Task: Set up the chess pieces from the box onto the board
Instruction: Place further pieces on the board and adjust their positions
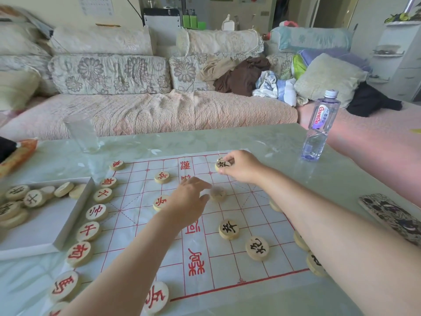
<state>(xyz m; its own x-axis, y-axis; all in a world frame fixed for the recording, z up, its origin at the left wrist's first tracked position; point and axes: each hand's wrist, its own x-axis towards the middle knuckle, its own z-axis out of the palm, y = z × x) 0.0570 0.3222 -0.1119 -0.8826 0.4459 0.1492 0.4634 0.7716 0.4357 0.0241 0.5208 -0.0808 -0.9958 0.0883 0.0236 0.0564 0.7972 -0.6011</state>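
Observation:
A white paper board point(227, 265) with red grid lines lies on the table. Round wooden pieces with red characters line its left edge, such as one point(96, 212), and black-lettered pieces point(229, 229) stand on the right half. My right hand point(241, 166) pinches a black-lettered piece point(222, 164) just above the board's far side. My left hand point(189, 201) hovers over the middle with fingers spread; a blurred pale piece point(217, 194) sits by its fingertips. The white box point(75, 215) at the left holds several more pieces.
A water bottle point(321, 126) stands at the table's far right. A clear glass point(82, 133) stands at the far left. A patterned phone point(391, 215) lies at the right edge. An orange packet point(18, 153) is at the left. A sofa runs behind the table.

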